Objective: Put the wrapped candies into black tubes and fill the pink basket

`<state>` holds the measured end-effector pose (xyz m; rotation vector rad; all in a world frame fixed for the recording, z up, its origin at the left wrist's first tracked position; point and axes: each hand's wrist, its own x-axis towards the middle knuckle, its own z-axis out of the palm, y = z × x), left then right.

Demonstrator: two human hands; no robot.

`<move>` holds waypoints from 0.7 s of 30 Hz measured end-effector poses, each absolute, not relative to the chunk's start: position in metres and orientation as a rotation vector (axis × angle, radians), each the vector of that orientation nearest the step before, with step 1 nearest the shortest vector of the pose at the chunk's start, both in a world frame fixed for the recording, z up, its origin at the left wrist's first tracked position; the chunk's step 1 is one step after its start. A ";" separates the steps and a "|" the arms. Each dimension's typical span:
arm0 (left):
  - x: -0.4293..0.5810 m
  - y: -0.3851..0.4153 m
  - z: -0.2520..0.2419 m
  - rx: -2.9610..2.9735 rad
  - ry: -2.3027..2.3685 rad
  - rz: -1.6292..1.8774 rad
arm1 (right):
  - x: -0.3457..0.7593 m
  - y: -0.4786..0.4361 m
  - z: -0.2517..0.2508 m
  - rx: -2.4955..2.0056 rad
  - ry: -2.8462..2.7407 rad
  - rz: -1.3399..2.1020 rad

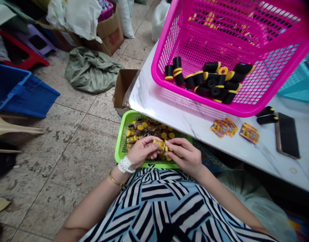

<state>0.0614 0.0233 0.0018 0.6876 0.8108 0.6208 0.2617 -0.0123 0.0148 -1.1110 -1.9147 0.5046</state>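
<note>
Both of my hands meet over a green basket [122, 136] that rests on my lap. My left hand [141, 151] and my right hand [186, 155] are closed on one small black spool [161, 146] with yellow ends and a yellow label around it. The green basket holds several labelled spools. A pink basket [169, 43] on the white marble table [154, 97] holds several bare black spools [210, 82] with yellow ends. Three yellow label packs [231, 127] lie on the table near the pink basket.
Two loose black spools [266, 115] and a dark phone [287, 134] lie at the table's right. A teal basket [300, 80] stands behind. On the tiled floor are a cardboard box [123, 87], a blue bin [18, 90], a green cloth [91, 69], stools and bags.
</note>
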 end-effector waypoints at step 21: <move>0.062 0.019 -0.013 0.682 0.857 0.668 | 0.244 -0.017 0.000 -1.445 -1.420 1.077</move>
